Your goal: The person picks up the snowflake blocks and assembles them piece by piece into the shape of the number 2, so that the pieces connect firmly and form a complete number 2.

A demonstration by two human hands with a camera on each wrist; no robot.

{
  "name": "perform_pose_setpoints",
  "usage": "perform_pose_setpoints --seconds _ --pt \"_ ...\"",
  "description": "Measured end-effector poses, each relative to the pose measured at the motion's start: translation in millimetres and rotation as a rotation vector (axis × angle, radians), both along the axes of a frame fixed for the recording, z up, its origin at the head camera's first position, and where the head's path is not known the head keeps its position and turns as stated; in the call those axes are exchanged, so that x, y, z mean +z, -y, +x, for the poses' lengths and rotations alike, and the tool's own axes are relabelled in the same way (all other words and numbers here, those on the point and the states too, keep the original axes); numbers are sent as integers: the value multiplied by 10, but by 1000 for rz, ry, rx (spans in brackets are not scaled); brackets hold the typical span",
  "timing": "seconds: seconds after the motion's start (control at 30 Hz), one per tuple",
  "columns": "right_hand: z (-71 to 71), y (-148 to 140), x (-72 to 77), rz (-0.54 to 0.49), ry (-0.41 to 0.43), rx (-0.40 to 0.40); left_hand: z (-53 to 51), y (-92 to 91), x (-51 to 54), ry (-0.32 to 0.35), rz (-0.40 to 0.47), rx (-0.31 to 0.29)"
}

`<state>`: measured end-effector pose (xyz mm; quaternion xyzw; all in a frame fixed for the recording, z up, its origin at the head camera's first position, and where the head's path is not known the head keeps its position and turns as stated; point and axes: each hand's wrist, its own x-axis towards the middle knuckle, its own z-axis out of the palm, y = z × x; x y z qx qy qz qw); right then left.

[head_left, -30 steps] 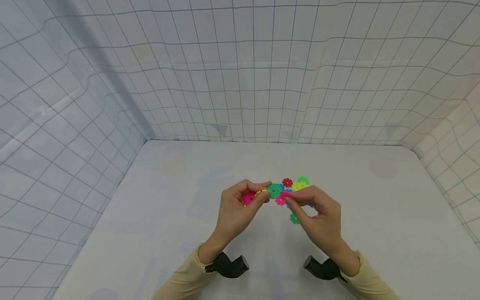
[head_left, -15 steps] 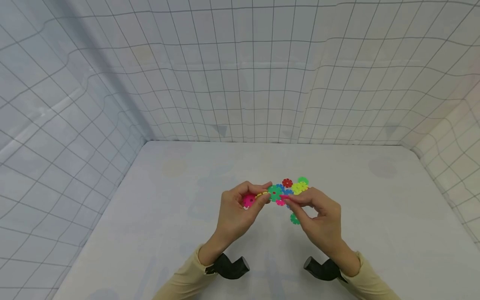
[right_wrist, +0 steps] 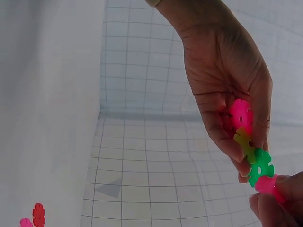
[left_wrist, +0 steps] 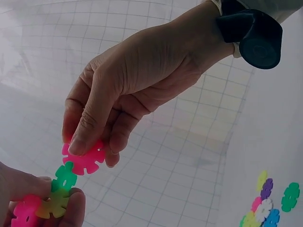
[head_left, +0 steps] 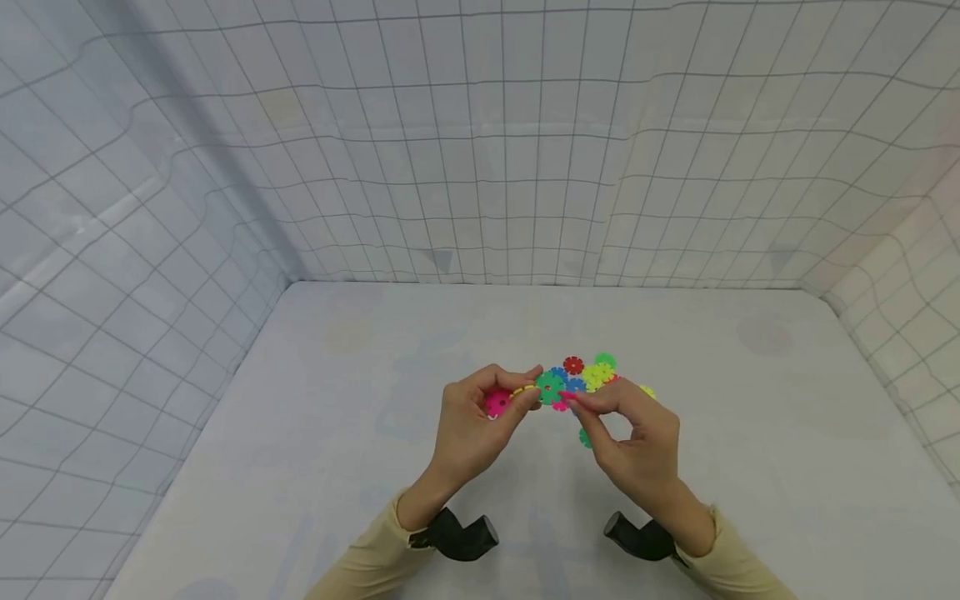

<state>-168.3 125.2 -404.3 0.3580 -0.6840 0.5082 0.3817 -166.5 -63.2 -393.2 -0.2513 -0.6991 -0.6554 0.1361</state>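
Observation:
The left hand (head_left: 472, 421) pinches a yellow notched disc (head_left: 522, 389) between thumb and fingers. That disc is joined to a pink disc (head_left: 497, 403) beside the palm and a green disc (head_left: 548, 388) past the fingertips. The right hand (head_left: 641, 437) pinches another pink disc (head_left: 567, 396), seen nearly edge-on. In the left wrist view this pink disc (left_wrist: 86, 160) meets the green disc (left_wrist: 64, 177) at its edge; whether their notches are fully interlocked, I cannot tell. The right wrist view shows the pink disc (right_wrist: 241, 113), yellow disc (right_wrist: 245, 144) and green disc (right_wrist: 261, 168) in a row.
On the white table (head_left: 337, 467), loose discs lie behind and under the hands: a red one (head_left: 573, 365), yellow ones (head_left: 598, 375), blue ones (head_left: 575, 385) and a green one (head_left: 585, 437). Grid-patterned curtains (head_left: 480, 167) stand behind and at both sides.
The pink disc at the right fingertips has turned to nearly edge-on. The right hand has shifted slightly left, and a yellow disc shows behind it. The green disc sits slightly lower.

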Motion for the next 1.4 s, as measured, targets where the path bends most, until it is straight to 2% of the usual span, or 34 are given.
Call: perform_pose_setpoints --seconds 0.13,0.27,0.33,0.47,0.53,0.6,0.67,0.73,0.8,0.9,1.0,1.1,1.23,1.4 --pt "-13 -20 -19 1 70 40 -8 7 -8 11 24 -17" --pt "-14 -43 -26 -59 221 159 -31 22 -13 51 47 -35" --pt "4 -44 25 -77 284 204 -43 36 -15 72 47 -34" --pt "43 -35 190 -40 333 201 -69 85 29 111 33 1" --pt "10 -63 190 -5 369 190 -74 121 92 121 31 35" --pt "-79 -119 84 47 465 176 -79 154 165 141 33 66" --pt "-196 -177 -81 123 609 182 -79 177 227 157 26 89" --pt "-318 -208 -259 238 754 172 -91 186 246 176 11 98" --pt "-424 -212 -435 383 836 172 -105 188 233 188 -12 100" --pt "-542 -185 -657 572 864 169 -164 194 117 198 -31 104" --pt "-620 -131 -775 685 861 136 -228 212 -2 206 -19 105" --pt "-684 -56 -823 710 857 45 -260 230 -60 207 3 96" --pt "-793 68 -849 695 830 -95 -265 241 -57 211 17 79" --pt "-888 183 -876 771 819 -219 -250 247 -44 238 12 68"
